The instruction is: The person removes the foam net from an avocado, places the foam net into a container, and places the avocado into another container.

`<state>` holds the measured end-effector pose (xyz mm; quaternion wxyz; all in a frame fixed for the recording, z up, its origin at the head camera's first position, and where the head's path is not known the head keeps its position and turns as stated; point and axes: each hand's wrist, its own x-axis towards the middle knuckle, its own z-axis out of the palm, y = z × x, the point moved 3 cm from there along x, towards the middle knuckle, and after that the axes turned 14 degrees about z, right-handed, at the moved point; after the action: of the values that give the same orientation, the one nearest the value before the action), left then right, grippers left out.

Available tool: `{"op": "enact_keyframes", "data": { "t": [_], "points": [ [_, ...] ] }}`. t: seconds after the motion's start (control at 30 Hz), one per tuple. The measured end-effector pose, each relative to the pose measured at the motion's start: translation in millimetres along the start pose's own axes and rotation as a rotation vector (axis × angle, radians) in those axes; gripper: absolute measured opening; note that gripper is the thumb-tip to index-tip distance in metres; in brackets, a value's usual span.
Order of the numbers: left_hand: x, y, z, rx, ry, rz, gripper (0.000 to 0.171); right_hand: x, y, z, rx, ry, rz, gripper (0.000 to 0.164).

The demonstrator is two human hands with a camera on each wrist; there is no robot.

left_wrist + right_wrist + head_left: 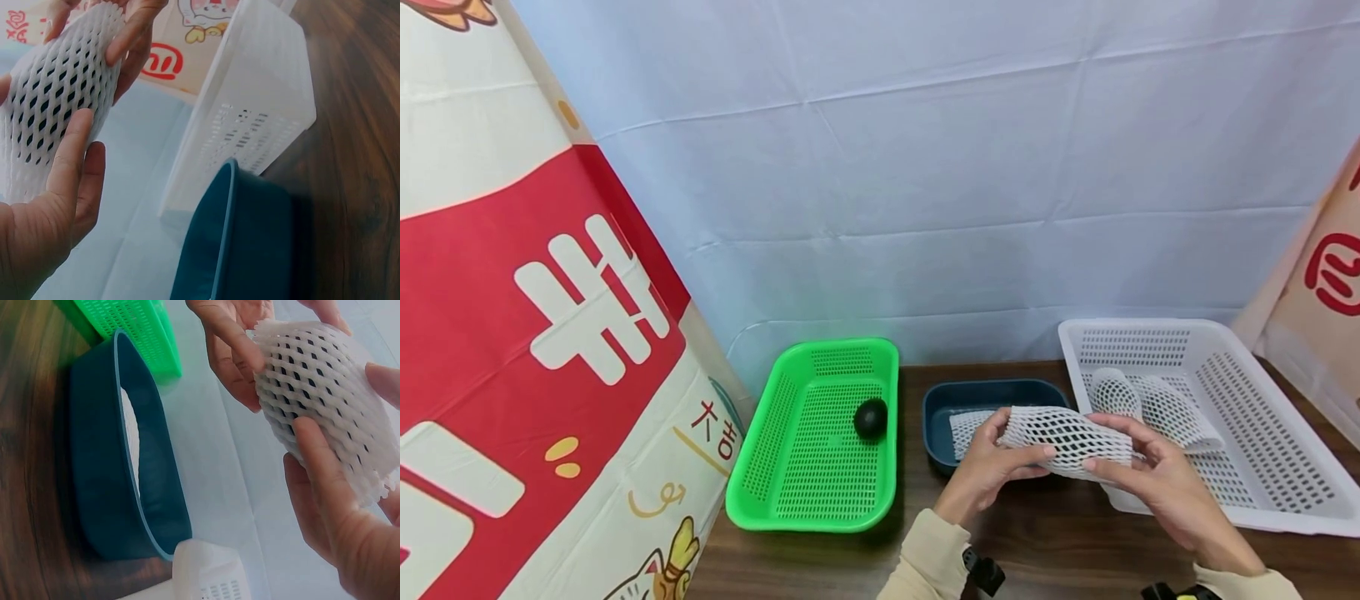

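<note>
Both hands hold a white foam net sleeve [1067,440] above the dark blue bin. My left hand [983,467] grips its left end and my right hand [1176,483] its right end, thumbs toward me. Through the mesh in the wrist views something dark shows inside the sleeve [319,387]; its kind is hidden. Below, another white foam net [967,429] lies in the dark blue bin [942,392], partly covered by the left hand. A black, egg-shaped thing, perhaps a fruit [871,419], lies in the green basket [811,523].
To the right stands a white basket [1277,521] with two foam-netted pieces [1176,414] in it. The baskets and bin stand on a dark wooden table [1037,533]. A pale cloth [887,183] hangs behind, and a printed red-and-white cloth [490,292] at left.
</note>
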<state>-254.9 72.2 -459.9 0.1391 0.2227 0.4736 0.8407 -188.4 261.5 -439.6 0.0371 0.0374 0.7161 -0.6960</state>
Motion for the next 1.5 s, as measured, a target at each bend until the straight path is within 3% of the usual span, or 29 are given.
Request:
{"op": "enact_keyframes", "data": {
  "t": [0.4, 0.77, 1.0, 1.33, 1.5],
  "points": [
    [-13.0, 8.3, -8.3, 0.023, 0.044, 0.012, 0.046, -4, -7, 15, -0.143, 0.020, 0.016, 0.052],
    [-23.6, 24.4, -17.0, 0.116, -0.021, 0.124, 0.050, -6, -12, 26, -0.183, -0.009, -0.090, 0.052],
    [-31.8, 26.1, -24.9, 0.184, 0.007, 0.146, 0.049, -6, -10, 34, -0.114, -0.080, -0.077, 0.052],
    [-43.3, 22.3, -29.5, 0.169, 0.027, 0.178, 0.051, -7, -3, 40, -0.118, -0.094, -0.055, 0.052],
    [-50.0, 20.0, -34.8, 0.177, 0.044, 0.161, 0.051, -9, 3, 46, -0.085, -0.116, -0.036, 0.052]
  ]
}}
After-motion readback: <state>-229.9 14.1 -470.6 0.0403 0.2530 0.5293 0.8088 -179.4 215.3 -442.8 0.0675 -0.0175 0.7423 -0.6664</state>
